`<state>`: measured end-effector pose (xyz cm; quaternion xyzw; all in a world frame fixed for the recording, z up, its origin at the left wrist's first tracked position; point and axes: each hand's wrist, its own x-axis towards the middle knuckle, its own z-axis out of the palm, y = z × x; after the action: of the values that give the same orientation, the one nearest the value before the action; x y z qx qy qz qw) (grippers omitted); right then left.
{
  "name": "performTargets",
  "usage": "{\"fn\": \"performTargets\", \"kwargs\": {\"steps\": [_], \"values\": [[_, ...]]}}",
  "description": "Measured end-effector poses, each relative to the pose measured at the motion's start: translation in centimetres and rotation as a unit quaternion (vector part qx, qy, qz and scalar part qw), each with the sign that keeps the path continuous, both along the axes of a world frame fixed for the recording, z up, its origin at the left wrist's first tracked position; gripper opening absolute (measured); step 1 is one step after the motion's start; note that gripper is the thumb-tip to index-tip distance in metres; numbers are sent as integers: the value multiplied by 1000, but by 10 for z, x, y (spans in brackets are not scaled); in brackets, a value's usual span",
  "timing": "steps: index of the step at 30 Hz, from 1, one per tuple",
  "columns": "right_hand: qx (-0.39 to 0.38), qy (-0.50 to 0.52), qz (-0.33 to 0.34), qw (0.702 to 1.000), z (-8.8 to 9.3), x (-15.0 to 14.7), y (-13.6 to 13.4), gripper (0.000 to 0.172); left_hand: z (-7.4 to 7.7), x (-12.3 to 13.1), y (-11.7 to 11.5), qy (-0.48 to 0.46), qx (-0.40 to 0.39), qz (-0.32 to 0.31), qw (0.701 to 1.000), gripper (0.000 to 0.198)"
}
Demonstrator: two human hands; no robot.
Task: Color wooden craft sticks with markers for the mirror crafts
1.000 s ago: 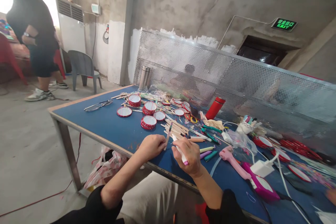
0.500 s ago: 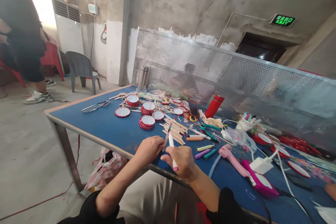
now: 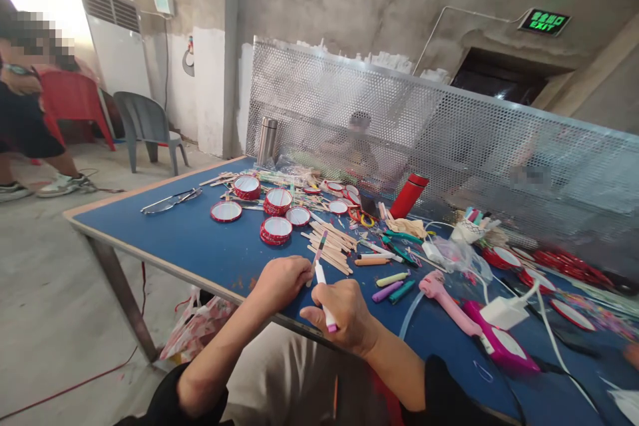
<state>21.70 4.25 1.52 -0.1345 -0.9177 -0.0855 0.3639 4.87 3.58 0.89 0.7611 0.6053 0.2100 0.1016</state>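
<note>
My left hand (image 3: pixel 285 283) is closed on a wooden craft stick (image 3: pixel 321 247) and holds it tilted upward over the table's front edge. Bands of colour, purple and dark, cover the upper part of the stick. In my right hand (image 3: pixel 347 314) is a white marker (image 3: pixel 320 272) with a purple end toward me; its far end is right by the stick, and whether they touch I cannot tell. Just beyond lies a pile of plain craft sticks (image 3: pixel 333 247). Several markers, among them a purple one (image 3: pixel 386 291), rest to the right of it.
Red-rimmed round pieces (image 3: pixel 275 229) lie in stacks on the blue table (image 3: pixel 200 239). A pink glue gun (image 3: pixel 452 306), a magenta power strip (image 3: pixel 504 346) and cables occupy the right. A red flask (image 3: pixel 408 196) stands before a perforated metal screen (image 3: pixel 309 93). A person (image 3: pixel 22 106) is at far left.
The marker's far end has moved down along the stick, toward me. My left hand keeps its hold. The person at far left has shifted left and lower, and my view has moved slightly.
</note>
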Motion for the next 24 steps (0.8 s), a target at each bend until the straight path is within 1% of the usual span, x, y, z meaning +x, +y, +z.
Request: {"fn": "performTargets", "kwargs": {"steps": [4,10,19,24], "values": [[3,-9,-15,1000,1,-1,0,49,-3,1,0,-8,0,1,1000,20],[0,-28,-16,999,0,-2,1,48,-8,3,-3,-16,15,2,1000,23],[-3,-34,-11,999,-1,-3,1,47,-9,3,-4,-14,19,8,1000,24],[-24,-6,-31,999,-1,-2,0,41,-9,4,-5,-17,19,12,1000,23]]}}
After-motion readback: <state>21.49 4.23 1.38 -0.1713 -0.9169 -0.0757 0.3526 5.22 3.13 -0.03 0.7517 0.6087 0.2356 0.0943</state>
